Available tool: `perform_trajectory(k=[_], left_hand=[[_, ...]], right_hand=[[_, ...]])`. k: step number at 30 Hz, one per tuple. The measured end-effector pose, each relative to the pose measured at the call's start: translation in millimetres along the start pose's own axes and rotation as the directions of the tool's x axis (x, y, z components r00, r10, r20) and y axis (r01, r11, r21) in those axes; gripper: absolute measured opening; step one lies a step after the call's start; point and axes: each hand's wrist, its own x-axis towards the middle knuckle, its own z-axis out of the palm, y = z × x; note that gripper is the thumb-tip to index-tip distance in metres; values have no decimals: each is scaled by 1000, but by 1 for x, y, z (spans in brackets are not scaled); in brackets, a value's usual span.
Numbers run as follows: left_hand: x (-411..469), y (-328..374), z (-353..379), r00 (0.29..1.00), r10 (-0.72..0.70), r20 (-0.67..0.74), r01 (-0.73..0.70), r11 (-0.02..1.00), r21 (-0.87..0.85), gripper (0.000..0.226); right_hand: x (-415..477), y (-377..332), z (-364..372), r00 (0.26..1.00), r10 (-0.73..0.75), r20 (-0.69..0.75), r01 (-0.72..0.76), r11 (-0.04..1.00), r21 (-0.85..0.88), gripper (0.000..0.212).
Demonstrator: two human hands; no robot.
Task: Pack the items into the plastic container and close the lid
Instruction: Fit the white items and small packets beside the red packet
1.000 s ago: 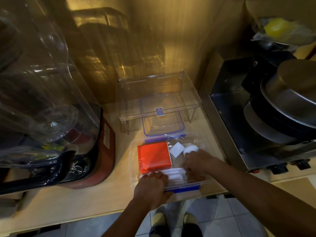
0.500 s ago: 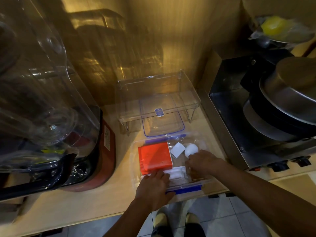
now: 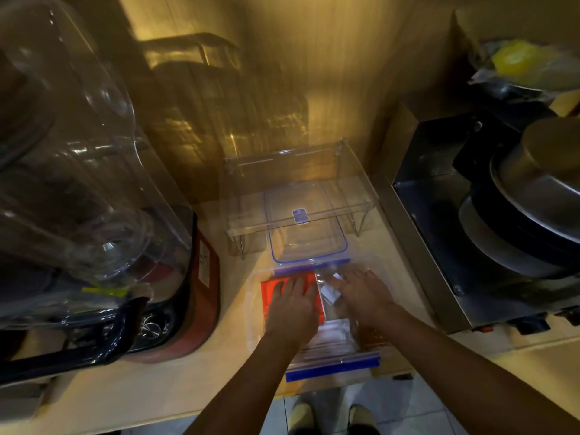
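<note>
The clear plastic container (image 3: 255, 312) with blue clasps (image 3: 332, 370) sits on the counter near its front edge. Inside, on the left, lies a red box (image 3: 270, 291). My left hand (image 3: 292, 306) rests flat on it, fingers spread. My right hand (image 3: 365, 293) is spread over the right half, covering the white round item. A small white packet (image 3: 329, 292) shows between the hands. A clear ribbed piece (image 3: 332, 337) lies toward the container's front. The clear lid (image 3: 309, 246) with a blue rim lies behind the container, partly under a shelf.
A clear acrylic shelf (image 3: 298, 183) stands against the wall over the lid. A large blender with a red base (image 3: 205, 277) stands on the left. A metal stove with stacked pots (image 3: 533, 199) borders the right. The counter edge and tiled floor lie in front.
My left hand moved from the container's front edge forward onto the red box. My right hand slid forward and flattened over the white items, hiding the round one.
</note>
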Motion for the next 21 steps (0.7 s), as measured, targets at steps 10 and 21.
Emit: perform_trajectory(k=[10,21], left_hand=[[3,-12,9,1000,-20,20,21,1000,-23,53],[1,-15,23,996,-82,31,84,994,-74,55]], right_hand=[[14,0,4,998,40,-57,-42,998,-48,53],[8,1,8,982,161,-94,-168,983,-71,56]])
